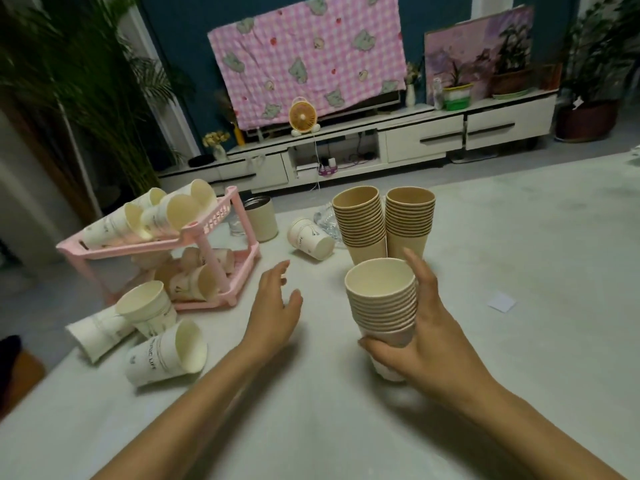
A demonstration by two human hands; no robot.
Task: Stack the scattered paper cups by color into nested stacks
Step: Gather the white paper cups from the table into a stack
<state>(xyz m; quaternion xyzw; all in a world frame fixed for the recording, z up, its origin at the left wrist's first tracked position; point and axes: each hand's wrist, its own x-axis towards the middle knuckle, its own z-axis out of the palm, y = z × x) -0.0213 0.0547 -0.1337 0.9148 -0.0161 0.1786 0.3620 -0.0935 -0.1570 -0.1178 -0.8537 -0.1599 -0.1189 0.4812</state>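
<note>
The right hand (pixel 420 327) is wrapped around a nested stack of white paper cups (pixel 384 303), thumb under its lower part and fingers up the right side, holding it upright just above the pale grey table (pixel 519 271). The left hand (pixel 273 313) hovers open and empty, fingers spread. Two upright stacks of brown paper cups (pixel 384 220) stand just beyond. A single white printed cup (pixel 311 239) lies on its side, far left of them (more white cups lie around the pink plastic two-tier rack (pixel 204 230)).
</note>
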